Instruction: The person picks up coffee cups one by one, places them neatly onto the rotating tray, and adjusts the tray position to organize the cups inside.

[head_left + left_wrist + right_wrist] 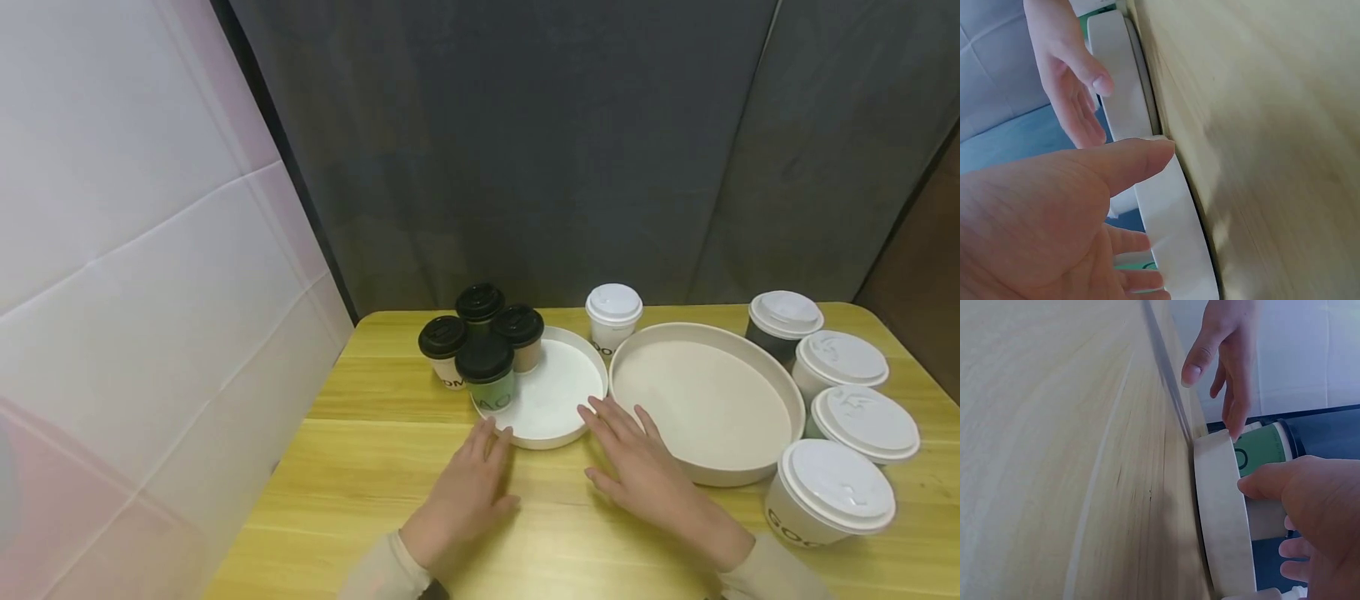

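A small round white tray [558,392] lies in front of me. My left hand [468,487] is at its front left edge, fingers extended toward the rim. My right hand [637,467] hovers by its front right edge, fingers spread, and partly overlaps the larger cream tray [708,400] in the head view. Both hands hold nothing. A green paper cup [491,392] with a black lid stands at the white tray's left side, and a tan paper cup [528,357] with a black lid is just behind it. In the right wrist view the right thumb is close to the tray's wall [1225,519].
Left of the tray are a white cup [444,367] and another cup [480,302], both black-lidded. A white-lidded cup [613,317] stands behind the trays. Several larger white-lidded cups, the nearest a white one [806,517], line the cream tray's right side. A dark partition [525,150] rises behind the table.
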